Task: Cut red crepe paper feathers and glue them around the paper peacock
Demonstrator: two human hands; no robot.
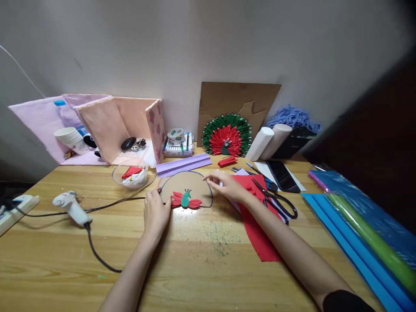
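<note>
A white, pistol-shaped glue gun lies at nine o'clock from your left hand, its thumb spread from the fingers at the eight-o'clock edge of the rounded, blue-rimmed brown cardboard. A flat red-and-green bird sits at its six o'clock. At three o'clock, your right hand has thumb and forefinger nearly meeting; I cannot tell whether they pinch anything.

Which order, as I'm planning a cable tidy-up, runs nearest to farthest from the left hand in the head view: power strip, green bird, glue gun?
1. Green bird, just right of the left hand
2. Glue gun, to its left
3. Power strip, farther left, at the picture's edge
</note>
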